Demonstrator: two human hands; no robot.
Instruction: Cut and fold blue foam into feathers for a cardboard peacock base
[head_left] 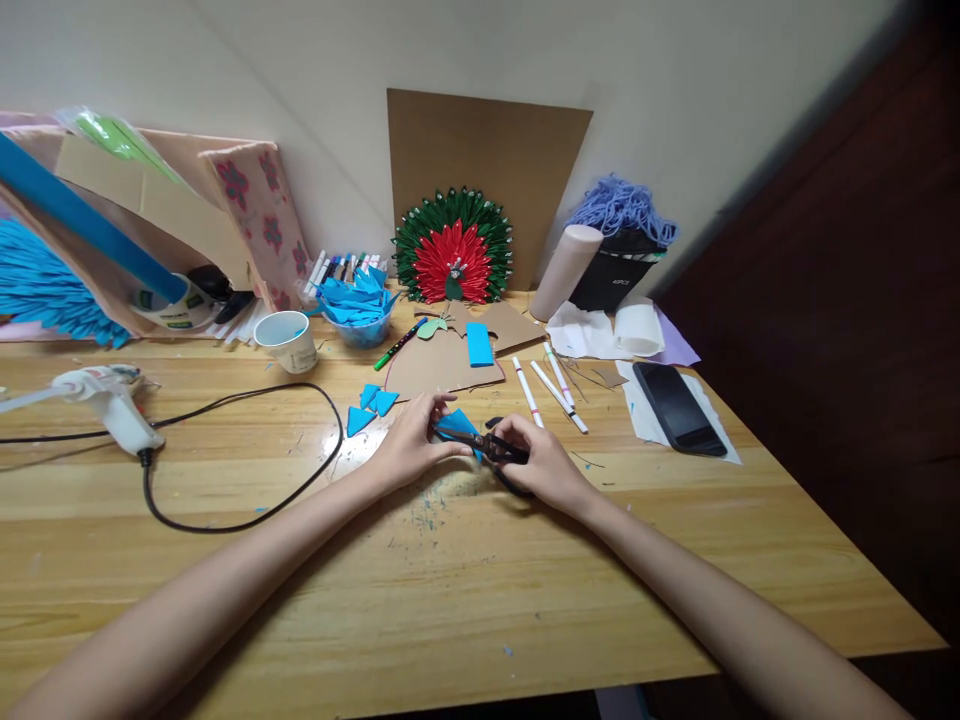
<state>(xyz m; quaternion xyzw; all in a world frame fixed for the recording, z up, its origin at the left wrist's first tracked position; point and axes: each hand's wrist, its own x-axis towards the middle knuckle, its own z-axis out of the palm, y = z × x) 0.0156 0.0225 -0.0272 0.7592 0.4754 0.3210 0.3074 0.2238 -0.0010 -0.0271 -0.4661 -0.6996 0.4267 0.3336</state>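
Low over the middle of the wooden table, my left hand (412,440) pinches a piece of blue paper (456,422). My right hand (546,462) is closed around the handles of black scissors (491,445), whose blades point left across the blue paper. Whether the blades are parted cannot be made out. Several small blue triangles (361,420) lie just left of my left hand. Beyond my hands is a brown cardboard piece (442,365) with a folded blue strip (480,345) on it.
A white glue gun (112,405) with a looping black cable (330,480) lies left. Behind stand a paper cup (287,342) and a tub of blue pieces (358,318). White markers (527,392) and a phone (679,408) lie right. A red-green peacock craft (454,250) leans against cardboard.
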